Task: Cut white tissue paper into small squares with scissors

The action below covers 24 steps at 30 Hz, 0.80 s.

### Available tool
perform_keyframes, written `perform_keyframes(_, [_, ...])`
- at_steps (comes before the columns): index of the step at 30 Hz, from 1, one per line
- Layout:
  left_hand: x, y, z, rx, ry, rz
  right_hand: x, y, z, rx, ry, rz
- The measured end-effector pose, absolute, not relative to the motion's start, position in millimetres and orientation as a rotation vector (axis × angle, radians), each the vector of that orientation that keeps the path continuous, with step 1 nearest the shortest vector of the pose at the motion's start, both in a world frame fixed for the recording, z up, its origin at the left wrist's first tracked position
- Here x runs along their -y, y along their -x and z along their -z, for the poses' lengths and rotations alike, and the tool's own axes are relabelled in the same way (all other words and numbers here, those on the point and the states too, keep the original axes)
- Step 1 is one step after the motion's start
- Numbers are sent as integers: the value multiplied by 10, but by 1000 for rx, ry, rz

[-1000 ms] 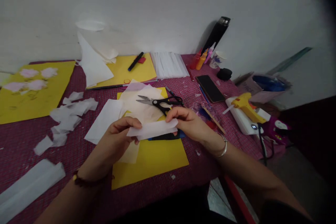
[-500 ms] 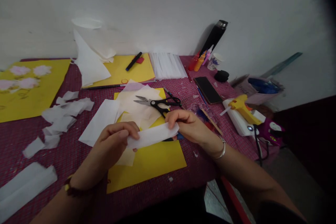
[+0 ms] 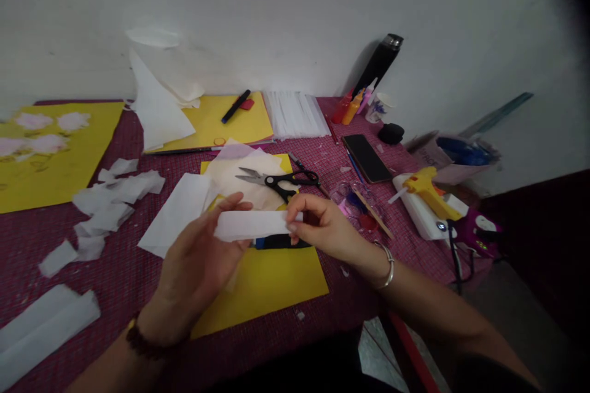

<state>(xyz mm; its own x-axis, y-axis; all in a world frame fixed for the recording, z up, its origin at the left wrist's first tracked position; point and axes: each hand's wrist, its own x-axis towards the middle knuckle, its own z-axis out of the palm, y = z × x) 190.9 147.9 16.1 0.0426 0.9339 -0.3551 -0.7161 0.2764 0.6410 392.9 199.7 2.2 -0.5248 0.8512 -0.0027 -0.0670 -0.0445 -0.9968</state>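
A folded strip of white paper is stretched level above the yellow sheet. My right hand pinches its right end between thumb and fingers. The left end rests against my left hand, whose palm is turned toward it with the fingers apart, no longer gripping. Just beyond the strip, black-handled scissors lie with blades parted on pale tissue paper. A blue and black object shows partly beneath the strip. To the left lies a larger white paper piece.
White paper pieces are scattered at left, near a yellow sheet with pink flowers. At right are a phone, a paint palette, a yellow glue gun and a white power strip. A black flask leans by the wall.
My left hand has let go of the strip's left end and opened, palm turning up. The strip has come up slightly and shifted left, with my right hand still pinching it.
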Motion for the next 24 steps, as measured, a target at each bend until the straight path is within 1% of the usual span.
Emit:
perform_keyframes(5, [-1389,-2107,20,-675,-322,-1126,-2004,-3883,12,1526,879,-1600])
perform_keyframes(9, [-1351,-2161,134,-821,-430,-1090,-1997,-3868,19,1570,867,-1595])
perform_keyframes(12, [-1354,-2143,122,-951,-447,-1058,-1963,-3856,30,1709,839,-1475])
perform_keyframes(15, [-1373,-2130,101,-1025,-433,-1089,-1944,-3859,32,1850,807,-1346])
perform_keyframes(18, [-1422,-2100,68,-1037,-378,-1211,-2016,-3906,11,1987,826,-1268])
perform_keyframes(20, [-1480,-2037,17,-979,-358,-1287,-2133,-3967,1,2127,887,-1115])
perform_keyframes(24, [-1611,-1827,-99,-903,-357,-1431,-2408,-4081,50,2451,1150,-489])
